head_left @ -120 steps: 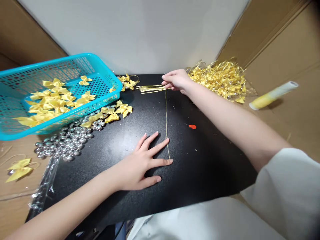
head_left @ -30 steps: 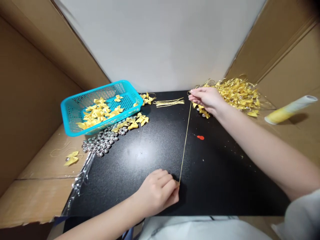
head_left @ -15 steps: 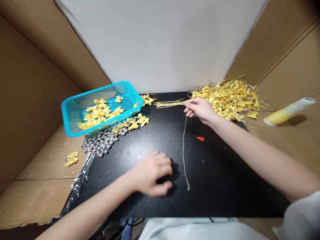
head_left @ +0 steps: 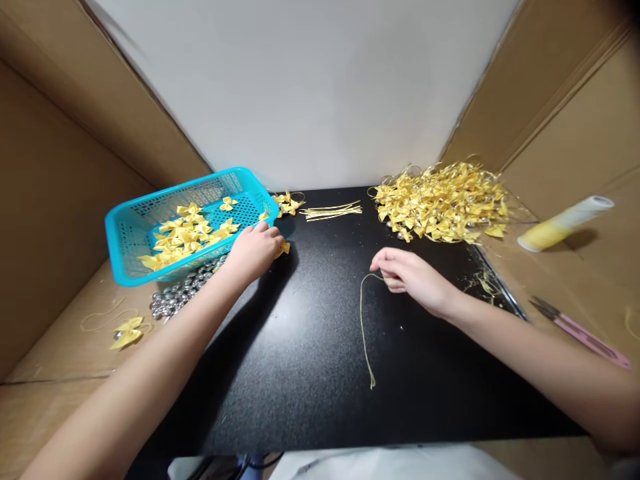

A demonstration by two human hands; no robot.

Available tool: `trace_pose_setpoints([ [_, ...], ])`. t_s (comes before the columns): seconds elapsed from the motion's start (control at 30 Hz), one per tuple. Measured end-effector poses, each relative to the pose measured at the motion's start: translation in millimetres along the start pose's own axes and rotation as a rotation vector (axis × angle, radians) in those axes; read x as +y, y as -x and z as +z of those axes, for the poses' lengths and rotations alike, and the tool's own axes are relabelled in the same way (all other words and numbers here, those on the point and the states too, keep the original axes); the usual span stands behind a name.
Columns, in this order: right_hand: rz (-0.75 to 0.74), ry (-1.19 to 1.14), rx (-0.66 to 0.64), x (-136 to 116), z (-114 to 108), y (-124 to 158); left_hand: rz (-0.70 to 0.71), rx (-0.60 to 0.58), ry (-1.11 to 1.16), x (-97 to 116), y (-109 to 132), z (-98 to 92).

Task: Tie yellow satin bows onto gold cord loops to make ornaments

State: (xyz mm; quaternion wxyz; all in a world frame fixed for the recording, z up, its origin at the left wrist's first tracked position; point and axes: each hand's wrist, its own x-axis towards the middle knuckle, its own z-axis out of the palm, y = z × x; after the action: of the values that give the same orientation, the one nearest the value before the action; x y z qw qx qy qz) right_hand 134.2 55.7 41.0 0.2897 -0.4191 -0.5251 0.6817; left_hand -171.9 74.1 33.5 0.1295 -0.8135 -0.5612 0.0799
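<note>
My left hand (head_left: 257, 250) reaches beside the near right corner of the turquoise basket (head_left: 115, 250). Its fingers are bent and close together over the ribbon bows on the table, and a bit of a yellow bow (head_left: 285, 249) shows by the fingertips. What they grip, if anything, is hidden. Over the middle right of the black table, my right hand (head_left: 407, 277) is closed in a pinch on a thin gold cord (head_left: 362, 320). The cord curves out from the fingers and hangs down to a looped, knotted end.
Yellow bows (head_left: 187, 230) lie in the basket, with silver beads (head_left: 175, 297) before it. Cut gold cords (head_left: 333, 211) lie at the back. A pile of finished bows (head_left: 445, 203), a yellow-white tube (head_left: 565, 223) and pink-handled snips (head_left: 580, 330) are at right.
My left hand has moved up and left from mid-table to the bows by the basket. My right hand has come back toward me with the cord. The red piece is out of sight.
</note>
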Motion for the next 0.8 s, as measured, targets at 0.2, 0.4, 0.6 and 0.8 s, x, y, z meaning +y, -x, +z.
trace_pose_setpoints([
  [0.2, 0.029, 0.003, -0.035, 12.5, -2.1, 26.9, -0.099, 0.272, 0.218, 10.7, 6.7, -18.6],
  [0.4, -0.016, 0.027, 0.036, 30.6, -1.0, 47.2, -0.231, 0.323, 1.368, 108.1, 37.8, -32.4],
  [0.6, -0.146, 0.105, 0.186, 44.4, 3.8, 54.6, -0.36, 0.016, 2.039, 153.8, 47.9, -7.4],
  [0.8, -0.306, 0.405, 0.138, 54.2, 6.7, 55.3, -0.465, -0.057, 2.17, 156.5, 48.3, -4.9],
])
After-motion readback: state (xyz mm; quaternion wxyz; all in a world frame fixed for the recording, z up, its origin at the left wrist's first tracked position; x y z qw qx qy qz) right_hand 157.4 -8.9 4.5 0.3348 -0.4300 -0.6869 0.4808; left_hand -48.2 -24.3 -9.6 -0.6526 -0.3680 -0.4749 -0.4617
